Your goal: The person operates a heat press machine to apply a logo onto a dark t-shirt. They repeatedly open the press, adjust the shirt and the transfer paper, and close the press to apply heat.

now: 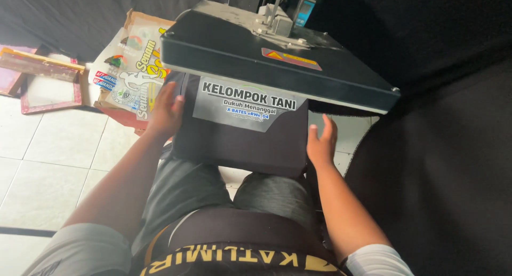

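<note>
Dark garment (240, 142) on lower plate of heat press, both hands at its sides.

Left hand (166, 111) flat on left edge of garment, grip open, fingers spread, holding nothing. Right hand (321, 142) against right edge, grip open too, only touching. Grey transfer sheet (246, 106) on garment, half under raised upper plate (277, 62). Printed sheets (133, 68) on tiled floor (48, 153) at left.

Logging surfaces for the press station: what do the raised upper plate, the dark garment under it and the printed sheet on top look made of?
Upper plate: likely metal, matte black coating, hard straight edges, worn grey on top.
Dark garment: soft knit fabric, dull, draping over the lower bed; both hands, left and right, press its sides.
Printed sheet: thin glossy film or transfer paper, slightly translucent grey; which one is unclear.
</note>
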